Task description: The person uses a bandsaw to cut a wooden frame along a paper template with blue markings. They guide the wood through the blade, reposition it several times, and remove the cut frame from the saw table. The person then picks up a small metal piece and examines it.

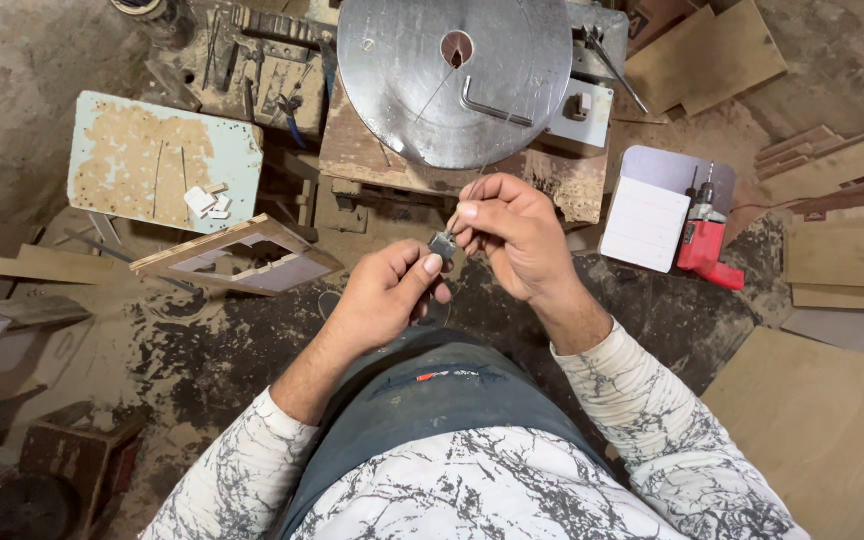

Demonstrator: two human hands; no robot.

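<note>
Left hand (387,290): centre of the frame, palm turned inward, fingers curled, thumb extended up and right with the nail showing, pinching at its tip. Left forearm bare, running down-left to a pushed-up sleeve.

Right hand (512,235): just right of centre, slightly higher, fingers bent, thumb and forefinger pressed together at the upper left. Right wrist bare, forearm angling down-right. Both hands close together, fingertips nearly meeting.

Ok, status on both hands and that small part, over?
Left hand pinches small grey metal part. Right hand grips its top, fingers closed. Round metal table ahead, untouched.
</note>
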